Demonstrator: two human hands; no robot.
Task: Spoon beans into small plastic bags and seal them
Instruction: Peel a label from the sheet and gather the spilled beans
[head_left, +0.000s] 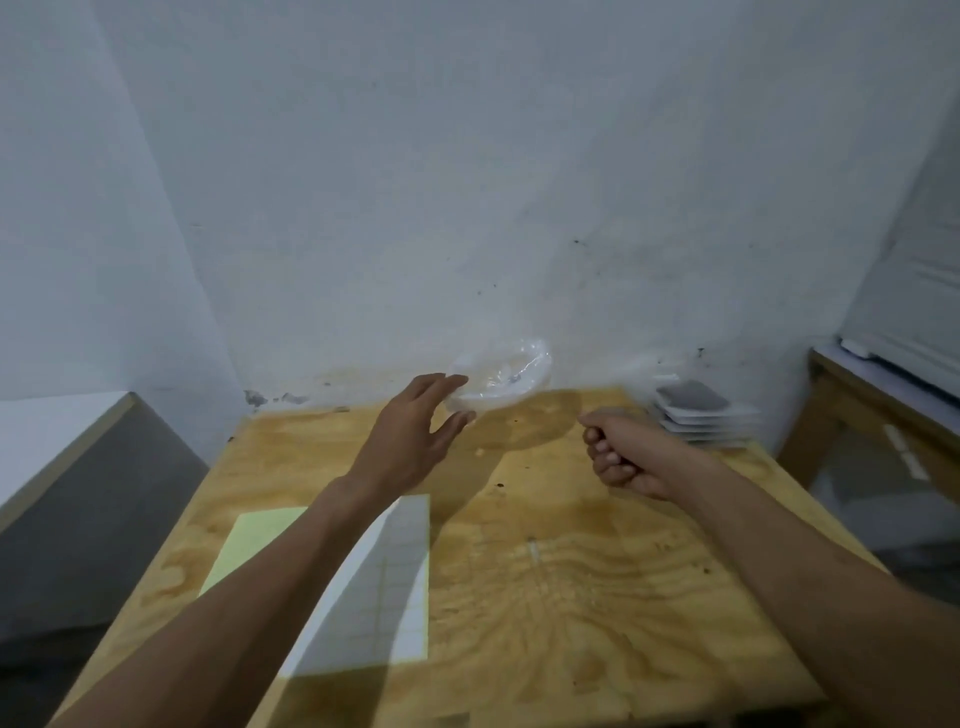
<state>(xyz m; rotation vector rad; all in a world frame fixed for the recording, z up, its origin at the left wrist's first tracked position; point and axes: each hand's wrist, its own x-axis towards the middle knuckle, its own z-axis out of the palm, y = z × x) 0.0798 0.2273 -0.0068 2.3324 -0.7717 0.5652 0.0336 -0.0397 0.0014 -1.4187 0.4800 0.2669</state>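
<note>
A clear plastic container (501, 382), blurred and bowl-shaped, is at the far edge of the plywood table (597, 597) by the wall. My left hand (415, 441) is stretched out with its fingers spread, the fingertips and thumb right at the container's left rim; whether they touch it is unclear. My right hand (621, 452) hovers over the table to the right of the container, curled into a fist with nothing visible inside. No beans can be made out. A thin pale stick-like object (535, 552), maybe a spoon, lies in the middle of the table.
A stack of white square trays (701, 418) with something grey on top sits at the far right corner. A pale green and white gridded sheet (395, 587) lies under my left forearm. Another wooden table (841, 384) stands to the right, a grey-white ledge (62, 447) to the left.
</note>
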